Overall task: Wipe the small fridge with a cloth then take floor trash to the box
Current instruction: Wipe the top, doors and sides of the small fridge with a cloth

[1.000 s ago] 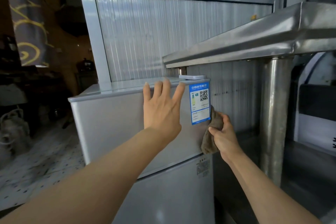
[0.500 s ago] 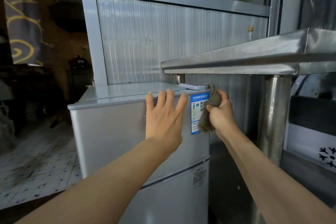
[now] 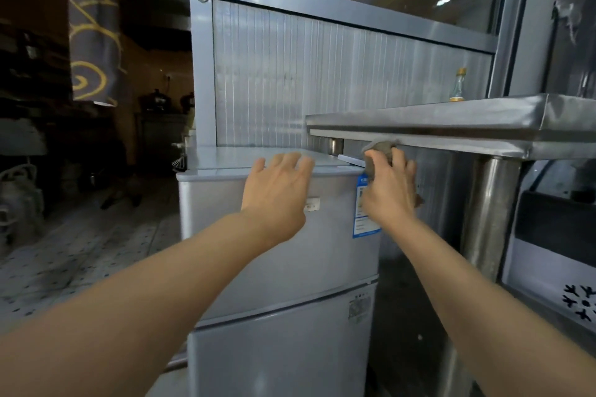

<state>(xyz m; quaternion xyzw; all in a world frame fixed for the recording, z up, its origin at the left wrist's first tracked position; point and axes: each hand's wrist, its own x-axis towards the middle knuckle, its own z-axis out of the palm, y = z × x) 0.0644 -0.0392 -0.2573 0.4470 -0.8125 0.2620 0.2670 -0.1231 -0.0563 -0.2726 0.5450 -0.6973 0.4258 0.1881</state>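
The small fridge [image 3: 274, 267] is silver-grey and has two doors, an upper one and a lower one, with a thin seam between them. The person stands in front of it with both bare arms stretched forward.

The left hand [image 3: 278, 190] is open, with the fingers spread, and its palm lies flat on the upper door just below the front top edge of the fridge. The fingertips reach over this edge.

The right hand [image 3: 390, 190] is closed around a brown-grey cloth [image 3: 380, 151]. It holds the cloth at the top right front corner of the fridge, just under the edge of a stainless steel shelf [image 3: 451, 121]. A small part of the cloth also shows at the right side of the hand.

A blue and white label [image 3: 362, 219] is stuck near the right edge of the upper door; the hand covers part of it and its writing is too blurred to read. A smaller sticker [image 3: 359, 308] sits at the top right corner of the lower door, also not readable.

A small bottle with a yellow cap [image 3: 458, 85] stands at the back of the steel shelf. A round steel post [image 3: 490, 222] carries the shelf. At the far right, a white appliance [image 3: 561, 267] shows black snowflake marks [image 3: 579, 303]. The tiled floor [image 3: 80, 255] lies to the left of the fridge.
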